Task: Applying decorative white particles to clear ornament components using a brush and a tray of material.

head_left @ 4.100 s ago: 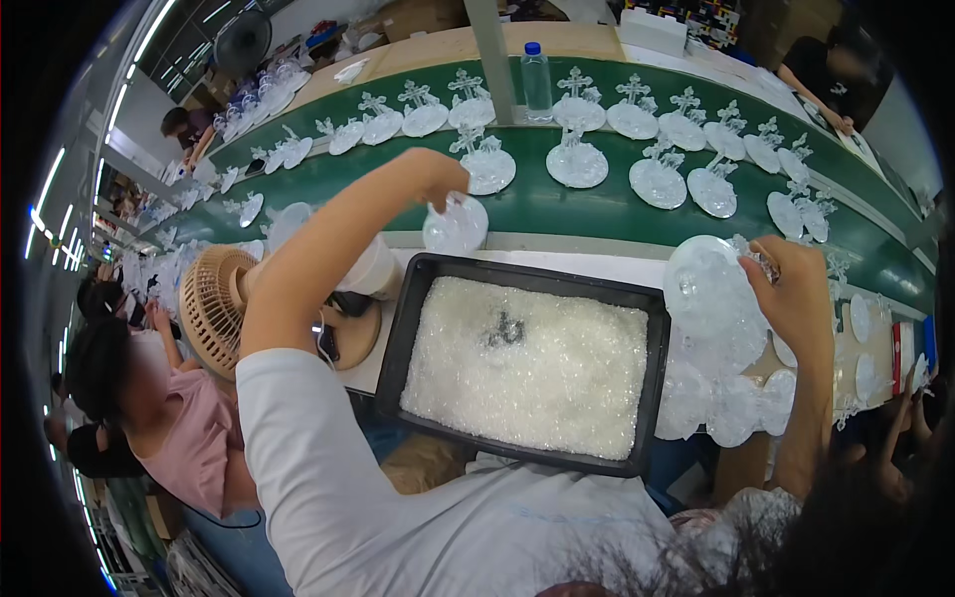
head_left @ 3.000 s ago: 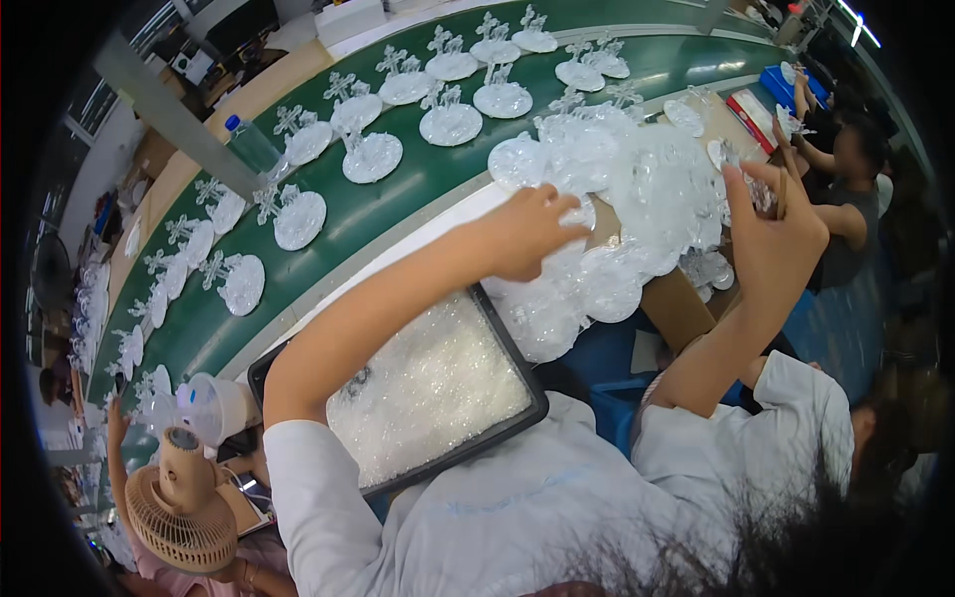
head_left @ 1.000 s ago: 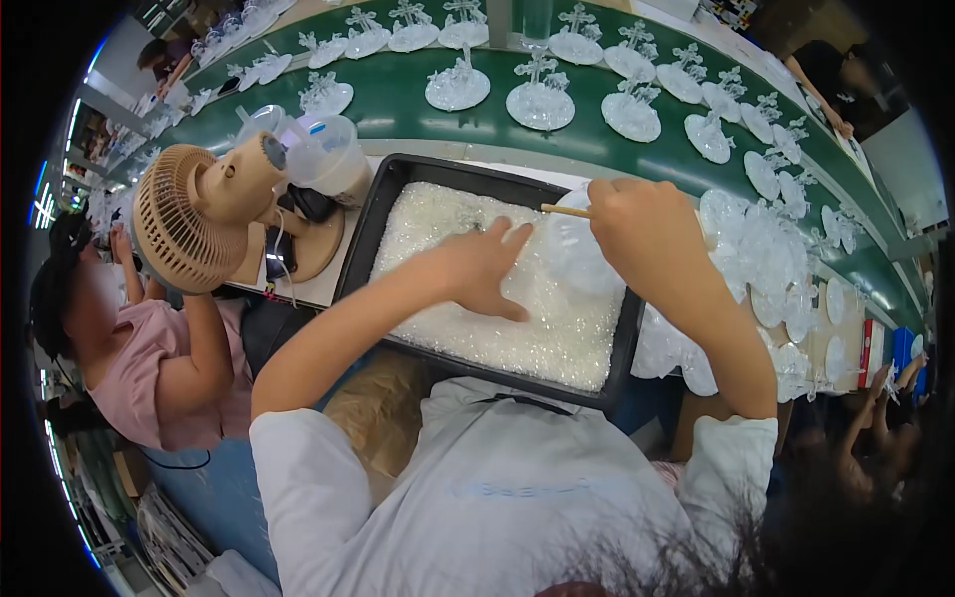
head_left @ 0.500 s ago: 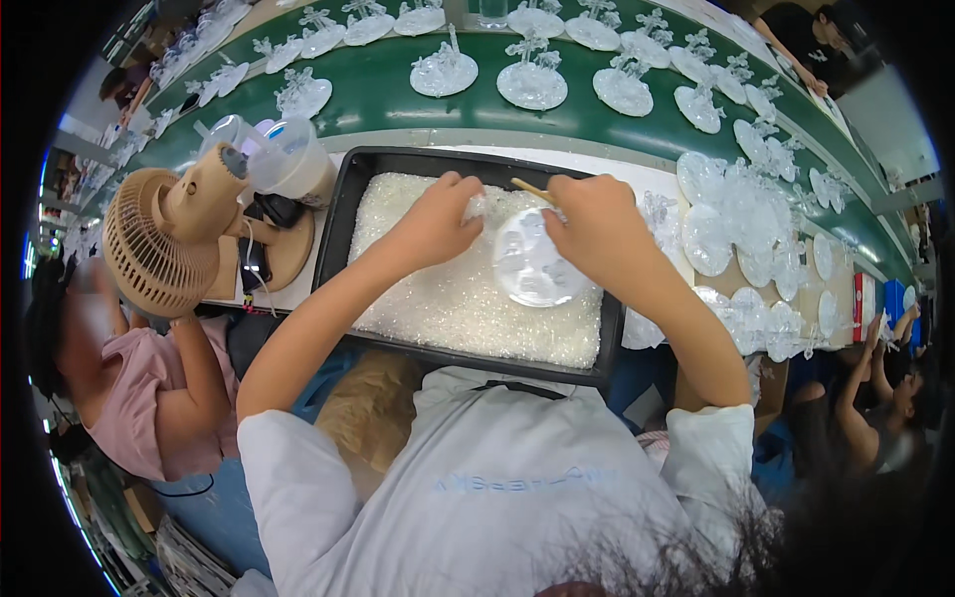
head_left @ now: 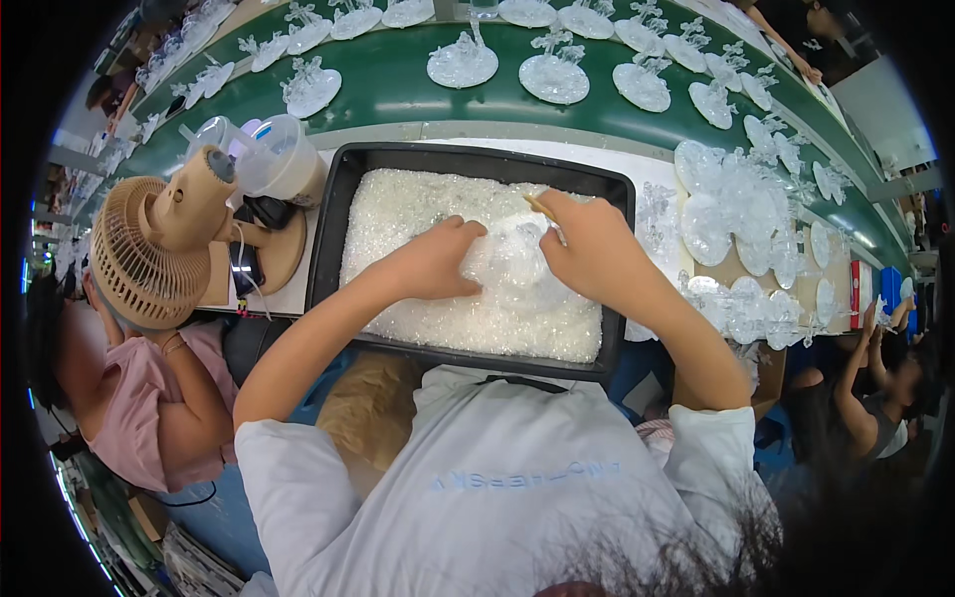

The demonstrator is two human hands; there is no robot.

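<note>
A black rectangular tray (head_left: 323, 234) full of clear, glittering granules (head_left: 398, 204) lies in front of me. In it rests a round white disc (head_left: 517, 261), now largely covered with granules, so its rim is hard to make out. My left hand (head_left: 438, 261) is down in the granules at the disc's left side, thumb and fingers apart, with no tool in it. Beyond the disc's right edge, my right hand (head_left: 594, 244) is closed around a thin yellowish-wood stick (head_left: 540, 207); whether its lower end carries a brush is hidden.
A beige fan (head_left: 154, 249) and clear plastic tubs (head_left: 284, 159) stand left of the tray. Clear ornaments on round glittery bases (head_left: 706, 234) crowd the right side. More bases (head_left: 554, 78) stand along the green conveyor (head_left: 398, 95) ahead. Other people sit at both sides.
My left hand has moved down and opened from its pinch. Granules now cover the disc, which was mostly bare white before. My right hand keeps the stick, now tilted more steeply.
</note>
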